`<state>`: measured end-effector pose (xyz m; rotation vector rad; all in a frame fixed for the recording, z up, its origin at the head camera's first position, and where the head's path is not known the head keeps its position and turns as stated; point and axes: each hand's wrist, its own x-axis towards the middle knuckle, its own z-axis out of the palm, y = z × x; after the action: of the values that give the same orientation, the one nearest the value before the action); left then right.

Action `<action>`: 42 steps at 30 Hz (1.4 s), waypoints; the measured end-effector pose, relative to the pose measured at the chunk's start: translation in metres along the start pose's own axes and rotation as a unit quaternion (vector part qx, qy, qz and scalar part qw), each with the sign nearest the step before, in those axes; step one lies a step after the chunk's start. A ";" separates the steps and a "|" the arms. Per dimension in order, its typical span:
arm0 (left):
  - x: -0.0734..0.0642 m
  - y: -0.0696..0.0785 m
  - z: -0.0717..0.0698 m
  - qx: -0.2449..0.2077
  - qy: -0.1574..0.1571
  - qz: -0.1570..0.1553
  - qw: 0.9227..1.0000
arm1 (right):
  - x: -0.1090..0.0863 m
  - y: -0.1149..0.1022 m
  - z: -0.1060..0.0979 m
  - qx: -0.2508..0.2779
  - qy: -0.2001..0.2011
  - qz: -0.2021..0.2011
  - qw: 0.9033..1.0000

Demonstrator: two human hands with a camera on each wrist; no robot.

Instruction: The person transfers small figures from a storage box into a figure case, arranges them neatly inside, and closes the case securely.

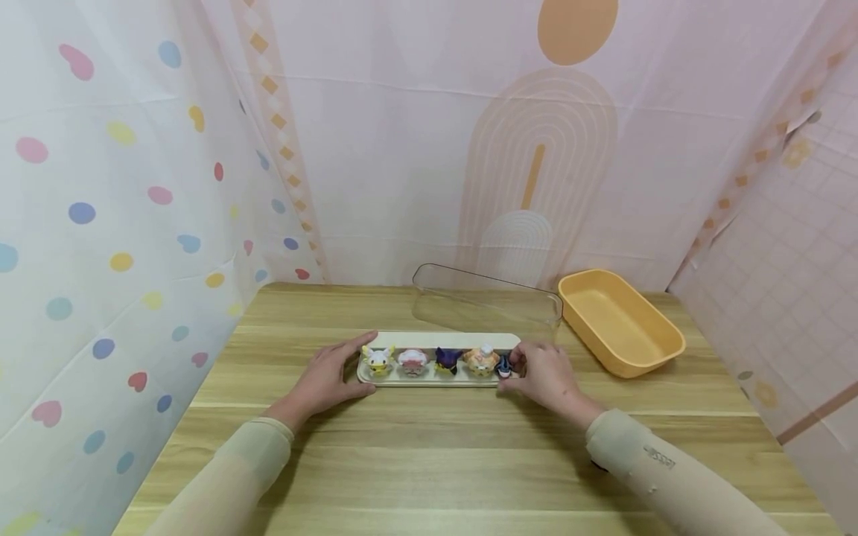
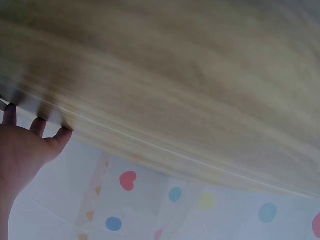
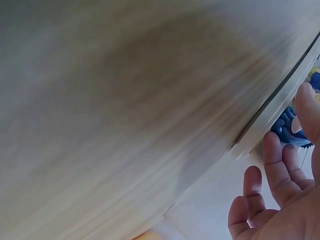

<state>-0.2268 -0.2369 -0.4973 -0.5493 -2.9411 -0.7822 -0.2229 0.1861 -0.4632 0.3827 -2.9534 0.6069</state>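
A long cream tray lies on the table with several small toy figures in a row. From the left they are a white and yellow figure, a pink and white one, a purple one, an orange one with a white top and a dark blue one. My left hand holds the tray's left end, thumb at the front edge and fingers at the back. At the right end, my right hand has thumb and fingers about the blue figure.
Behind the tray stands a clear plastic cover, close to the wall cloth. To its right is a yellow-orange basin. Patterned cloths hang at the back and both sides of the wooden table.
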 end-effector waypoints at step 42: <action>-0.022 -0.006 -0.019 -0.050 -0.006 -0.022 0.998 | 0.084 0.047 -0.094 0.003 -0.059 -0.043 0.997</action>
<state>-0.2089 -0.2583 -0.4869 -0.4968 -2.9465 -0.9397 -0.3114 0.2468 -0.3826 0.5604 -3.0284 0.6017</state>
